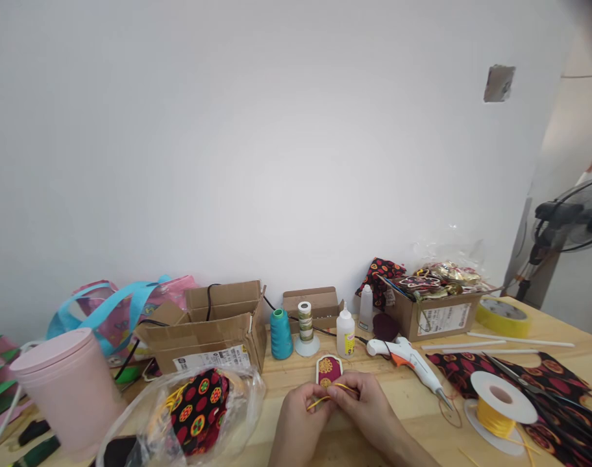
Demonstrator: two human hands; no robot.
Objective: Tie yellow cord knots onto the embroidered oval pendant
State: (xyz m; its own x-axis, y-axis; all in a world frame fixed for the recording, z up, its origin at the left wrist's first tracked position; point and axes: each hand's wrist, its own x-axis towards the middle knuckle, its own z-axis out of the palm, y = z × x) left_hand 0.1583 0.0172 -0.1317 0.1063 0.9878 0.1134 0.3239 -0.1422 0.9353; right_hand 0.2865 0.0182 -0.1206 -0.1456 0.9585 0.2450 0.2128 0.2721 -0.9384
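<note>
My left hand (pixel 298 421) and my right hand (pixel 367 408) meet low in the middle of the wooden table (pixel 413 415). Both pinch a thin yellow cord (pixel 332 392) stretched between their fingertips. Just beyond the fingers lies a small red patterned fabric piece (pixel 328 370) with a white edge. A spool of yellow cord (pixel 498 405) stands to the right of my right hand. A white glue gun (pixel 410 360) lies behind it.
A glue bottle (pixel 345 334), a teal thread cone (pixel 280 334) and a green-white spool (pixel 304 324) stand behind the hands. Cardboard boxes (pixel 213 331) sit at the back, one with fabric pieces (pixel 437 305). A plastic bag with patterned fabric (pixel 198 405) and a pink tub (pixel 74 389) are left. Scissors (pixel 530 383) lie right.
</note>
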